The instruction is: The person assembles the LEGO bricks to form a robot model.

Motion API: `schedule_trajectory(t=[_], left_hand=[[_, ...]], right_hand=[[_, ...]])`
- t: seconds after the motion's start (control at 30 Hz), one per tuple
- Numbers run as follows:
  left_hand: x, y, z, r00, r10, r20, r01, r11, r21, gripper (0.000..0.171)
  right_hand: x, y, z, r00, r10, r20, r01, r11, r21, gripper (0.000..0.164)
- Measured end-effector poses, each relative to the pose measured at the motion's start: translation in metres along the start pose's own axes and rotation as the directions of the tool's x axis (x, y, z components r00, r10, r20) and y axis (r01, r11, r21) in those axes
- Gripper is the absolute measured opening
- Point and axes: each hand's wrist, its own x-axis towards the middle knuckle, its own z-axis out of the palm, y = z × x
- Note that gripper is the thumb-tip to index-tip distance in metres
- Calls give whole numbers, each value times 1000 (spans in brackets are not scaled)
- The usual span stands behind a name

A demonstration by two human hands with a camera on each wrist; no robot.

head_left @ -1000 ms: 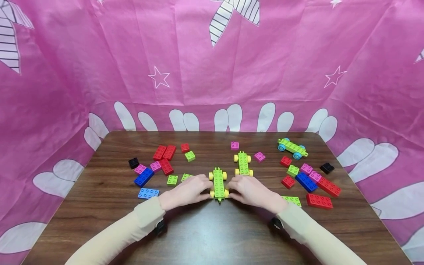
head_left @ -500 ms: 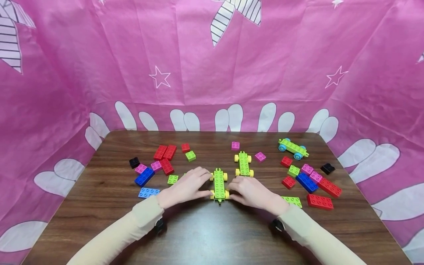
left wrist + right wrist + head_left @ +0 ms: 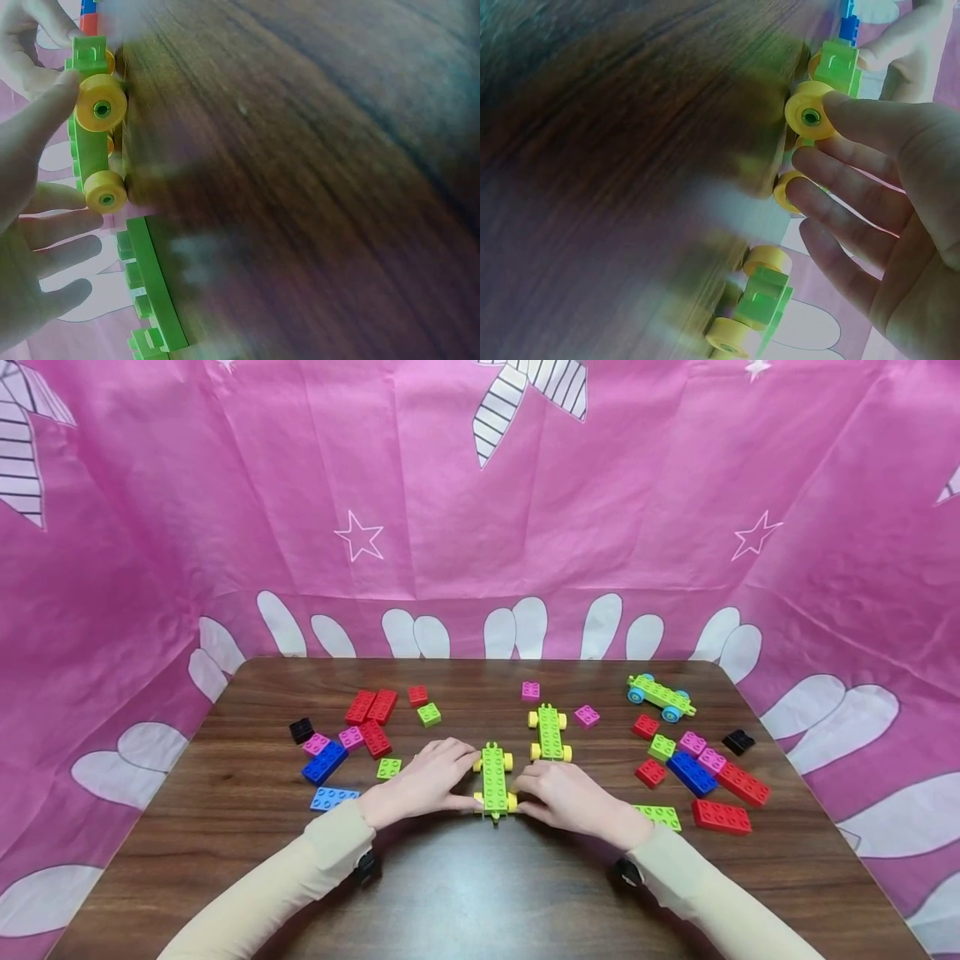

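Observation:
A lime green toy car base with yellow wheels stands at the middle of the table, between both hands. On its left side my left hand is spread; the thumb touches the near end and the index fingertip lies at the far wheel. The left wrist view shows its other fingers straight. From the right, my right hand has its thumb against the near wheel, with the other fingers loosely extended alongside. A second car base, also yellow-wheeled, stands just beyond the right hand.
Red, pink, blue and black bricks lie at left around a blue brick. More bricks lie at right, including a red brick. A blue-wheeled car base stands at the back right. A pink patterned cloth surrounds the table.
My left hand's fingers have straightened and spread, covering a green brick beside them in the head view. The right hand and the car base have stayed nearly in place.

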Motion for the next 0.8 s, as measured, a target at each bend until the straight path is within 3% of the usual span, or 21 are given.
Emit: schedule_trajectory(t=[0.37,0.8], left_hand=[[2,-1,1,1000,-24,17,24,1000,-17,75],[1,-3,-3,1000,10,10,-10,1000,-3,73]], right_hand=[[0,-1,1,1000,-4,-16,4,1000,9,18],[1,1,2,1000,-16,-26,16,1000,-2,19]])
